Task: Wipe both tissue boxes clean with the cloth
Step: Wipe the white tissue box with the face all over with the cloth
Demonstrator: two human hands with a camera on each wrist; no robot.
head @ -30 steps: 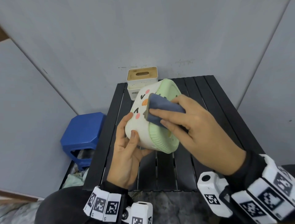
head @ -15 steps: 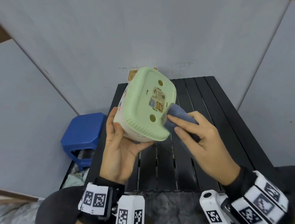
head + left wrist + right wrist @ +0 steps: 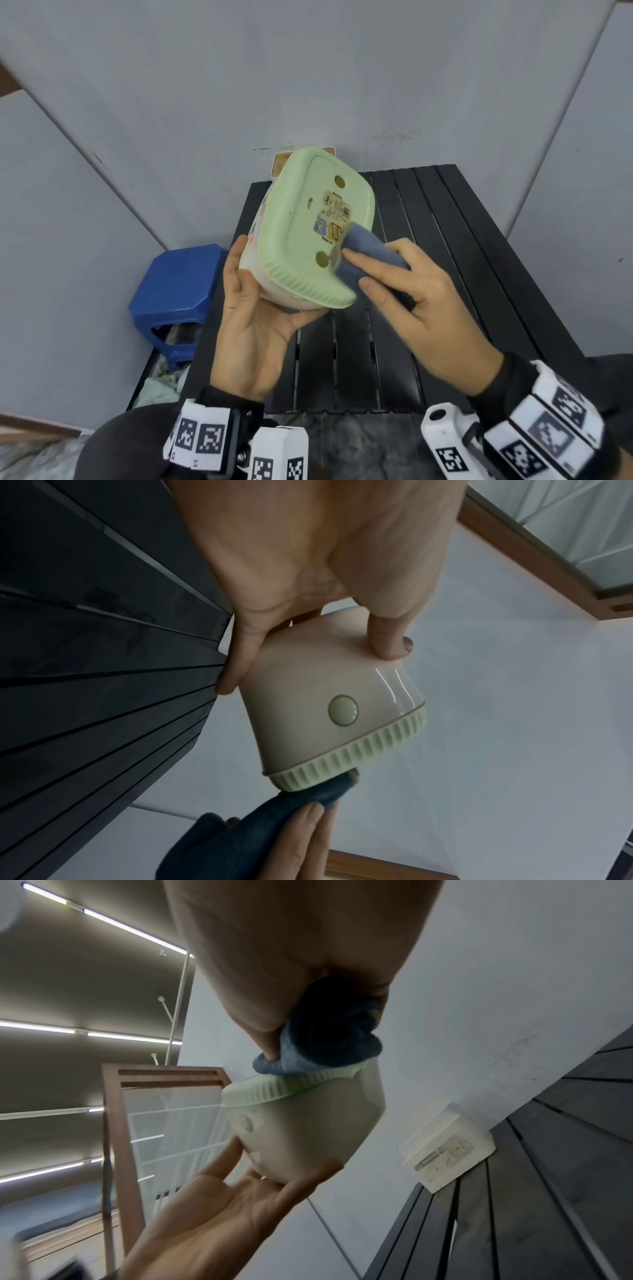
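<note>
- The left hand (image 3: 251, 329) grips the rounded tissue box (image 3: 308, 236) clear above the table (image 3: 445, 274), its green base turned up toward the person.
- The right hand (image 3: 421, 308) pinches the folded cloth (image 3: 368, 253) and presses it on that base beside the label.
- The second tissue box (image 3: 445, 1148) sits at the table's far edge, apparently untouched.
- To do this well: brace the box firmly, sweep the cloth across the whole base, and work into the ribbed rim.

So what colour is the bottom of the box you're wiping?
Pale green, with a small printed label stuck on the tissue box. The head view shows it best.
</note>
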